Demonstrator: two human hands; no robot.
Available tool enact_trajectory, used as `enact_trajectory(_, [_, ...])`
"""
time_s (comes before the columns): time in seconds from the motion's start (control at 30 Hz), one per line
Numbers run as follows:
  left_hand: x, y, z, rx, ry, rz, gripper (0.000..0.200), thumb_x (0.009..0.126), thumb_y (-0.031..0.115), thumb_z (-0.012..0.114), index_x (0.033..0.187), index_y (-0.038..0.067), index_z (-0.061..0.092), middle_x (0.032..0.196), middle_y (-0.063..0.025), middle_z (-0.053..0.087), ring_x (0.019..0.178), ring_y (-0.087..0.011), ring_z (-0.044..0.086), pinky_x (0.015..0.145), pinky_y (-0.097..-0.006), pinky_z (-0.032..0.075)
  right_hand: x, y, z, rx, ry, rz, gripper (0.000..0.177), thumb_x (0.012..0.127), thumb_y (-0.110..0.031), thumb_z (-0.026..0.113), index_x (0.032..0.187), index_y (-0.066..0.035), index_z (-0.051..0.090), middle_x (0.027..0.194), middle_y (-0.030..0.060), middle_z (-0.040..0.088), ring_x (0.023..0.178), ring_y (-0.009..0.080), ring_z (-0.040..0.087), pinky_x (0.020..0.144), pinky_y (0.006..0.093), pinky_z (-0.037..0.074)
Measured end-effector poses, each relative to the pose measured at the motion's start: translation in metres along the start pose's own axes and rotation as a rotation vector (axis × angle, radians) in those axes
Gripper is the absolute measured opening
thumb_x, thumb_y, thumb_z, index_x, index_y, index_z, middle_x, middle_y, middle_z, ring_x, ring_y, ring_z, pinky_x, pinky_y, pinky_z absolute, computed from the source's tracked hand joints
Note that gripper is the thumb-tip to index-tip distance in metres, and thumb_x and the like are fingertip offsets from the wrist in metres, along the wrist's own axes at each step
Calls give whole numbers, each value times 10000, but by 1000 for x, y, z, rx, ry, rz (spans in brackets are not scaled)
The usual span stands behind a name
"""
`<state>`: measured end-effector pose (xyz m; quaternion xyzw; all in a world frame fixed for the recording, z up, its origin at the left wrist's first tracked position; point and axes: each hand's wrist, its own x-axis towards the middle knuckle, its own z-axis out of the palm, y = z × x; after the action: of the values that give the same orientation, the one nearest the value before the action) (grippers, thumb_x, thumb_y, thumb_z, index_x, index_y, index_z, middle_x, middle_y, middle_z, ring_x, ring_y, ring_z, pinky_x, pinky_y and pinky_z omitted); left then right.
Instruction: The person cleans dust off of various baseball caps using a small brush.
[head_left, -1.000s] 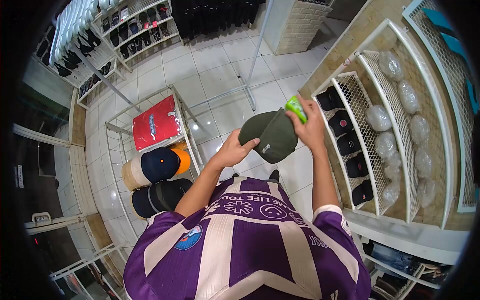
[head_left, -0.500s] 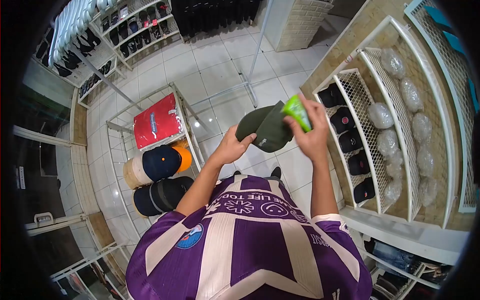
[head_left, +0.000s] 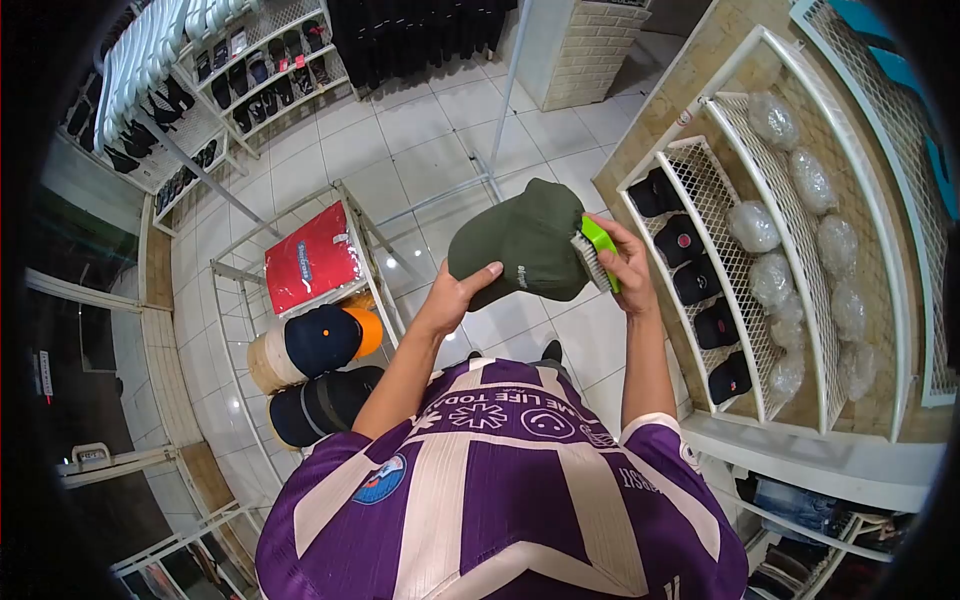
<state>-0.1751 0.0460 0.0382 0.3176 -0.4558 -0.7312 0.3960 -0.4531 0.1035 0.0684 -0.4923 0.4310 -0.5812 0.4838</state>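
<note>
A dark green cap (head_left: 520,240) is held up in front of me, its side with small light lettering facing me. My left hand (head_left: 452,298) grips it at the lower left, thumb lying on the cloth and the other fingers hidden beneath. In my right hand (head_left: 630,270) is a bright green brush (head_left: 598,250) with pale bristles turned toward the cap. The bristles are right at the cap's right edge.
On my left a white wire rack (head_left: 230,268) carries a red packaged garment (head_left: 313,260) and several stacked caps (head_left: 322,334). To the right, a slanted white mesh shelf (head_left: 700,160) holds black caps and clear plastic-wrapped bundles (head_left: 755,226). Hangers (head_left: 150,60) hang at upper left.
The cap has been turned and opened out, so more of its crown shows. The brush has tilted, bringing its bristles into view against the cap's right edge.
</note>
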Motion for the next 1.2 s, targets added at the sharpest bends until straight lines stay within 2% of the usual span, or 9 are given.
enact_trajectory(0.17, [7, 35, -10, -362, -322, -134, 745, 996, 305, 641, 1595, 46, 282, 1515, -157, 470, 1390, -236, 479, 1118, -329, 396, 12, -21, -7, 112, -56, 24, 771, 797, -364, 817, 1387, 57, 556, 1303, 137, 651, 1191, 214, 627, 1074, 332, 445])
enact_trajectory(0.27, [24, 28, -7, -235, -222, -39, 736, 944, 265, 705, 1559, 45, 364, 1469, -141, 525, 1315, -211, 535, 1118, -341, 406, 25, -38, 12, -39, -255, 80, 702, 758, -307, 840, 1318, 56, 622, 1281, 126, 655, 1191, 217, 618, 1074, 345, 436])
enact_trajectory(0.47, [31, 74, -2, 501, -572, -64, 436, 752, 273, 907, 1015, -22, 722, 902, -51, 737, 863, -116, 660, 769, -296, 507, 37, -45, 40, -283, -375, 7, 517, 799, -158, 850, 1274, -25, 693, 1096, 76, 664, 1065, 181, 626, 978, 320, 463])
enact_trajectory(0.57, [27, 88, 6, 921, -656, 151, 451, 762, 277, 900, 1015, -45, 710, 861, -72, 738, 814, -117, 656, 752, -303, 511, 38, -47, 62, -374, -406, -21, 535, 765, -206, 887, 1254, -70, 718, 1019, 74, 658, 986, 191, 630, 903, 305, 469])
enact_trajectory(0.6, [27, 84, 3, 701, -672, 46, 449, 776, 257, 891, 1033, -57, 700, 861, -96, 740, 812, -110, 654, 741, -305, 517, 33, -51, 72, -481, -309, -115, 544, 758, -218, 891, 1253, -72, 719, 1009, 85, 656, 972, 204, 634, 891, 304, 472])
enact_trajectory(0.67, [22, 75, -5, 623, -634, 61, 435, 788, 239, 882, 1050, -56, 698, 863, -88, 742, 819, -106, 655, 740, -304, 522, 31, -50, 76, -708, -156, -417, 564, 760, -235, 885, 1270, -68, 710, 995, 112, 654, 974, 243, 637, 878, 321, 487])
enact_trajectory(0.8, [4, 62, 0, 425, -474, 1, 355, 855, 190, 832, 1090, -39, 698, 915, -43, 740, 847, -88, 640, 757, -279, 526, 32, -23, 56, -781, 199, -185, 587, 787, -213, 864, 1313, -36, 675, 1060, 132, 645, 1002, 256, 629, 896, 358, 501])
enact_trajectory(0.97, [7, 47, 1, 406, -428, -4, 315, 937, 156, 750, 1168, -48, 684, 984, -37, 733, 924, -91, 639, 812, -267, 536, 16, -32, 90, -622, -32, -343, 581, 813, -183, 841, 1346, -45, 654, 1086, 138, 624, 1015, 256, 634, 902, 346, 498])
enact_trajectory(1.2, [11, 30, 0, 162, -205, 4, 345, 1045, 277, 606, 1188, -31, 668, 1001, -29, 720, 881, -82, 645, 800, -270, 540, 27, -10, 89, -668, 151, -366, 593, 802, -172, 841, 1347, -45, 645, 1117, 160, 619, 1015, 304, 626, 892, 370, 502])
